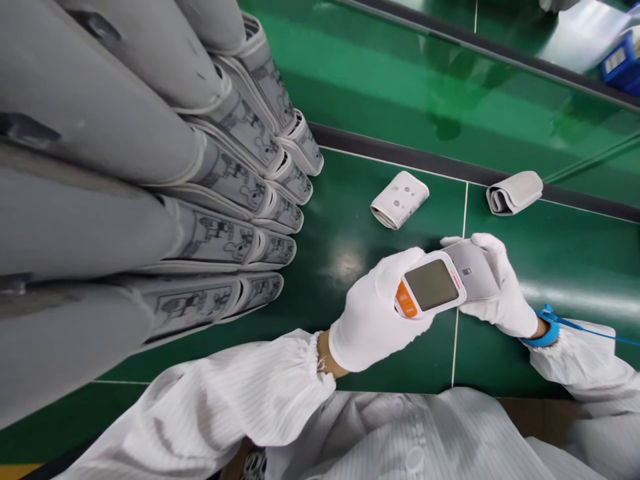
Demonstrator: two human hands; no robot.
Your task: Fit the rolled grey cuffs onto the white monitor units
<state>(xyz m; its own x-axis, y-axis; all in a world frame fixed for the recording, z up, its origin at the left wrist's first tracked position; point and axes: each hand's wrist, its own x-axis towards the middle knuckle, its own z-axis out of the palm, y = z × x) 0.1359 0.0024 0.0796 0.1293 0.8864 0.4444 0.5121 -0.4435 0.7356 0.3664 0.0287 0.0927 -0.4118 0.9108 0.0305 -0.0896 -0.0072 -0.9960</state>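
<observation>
In my gloved left hand (pixel 383 310) is a white blood pressure monitor (pixel 433 285), its grey screen facing up and its orange buttons by my thumb. My right hand (pixel 505 293), gloved too and with a blue wrist strap (pixel 545 330), grips a folded grey cuff (pixel 470 270). The cuff meets the monitor's right end; whether they are joined I cannot tell. Beyond my hands lie a folded light cuff (pixel 400 199) with small round marks and, farther right, a rolled cuff (pixel 515 192).
Stacks of grey printed cuffs (pixel 215 233) rise along the left side of the green table (pixel 335 300). A dark rail (pixel 390 153) runs along the table's far edge, with a green surface behind it. At the upper right corner stands a blue box (pixel 623 63).
</observation>
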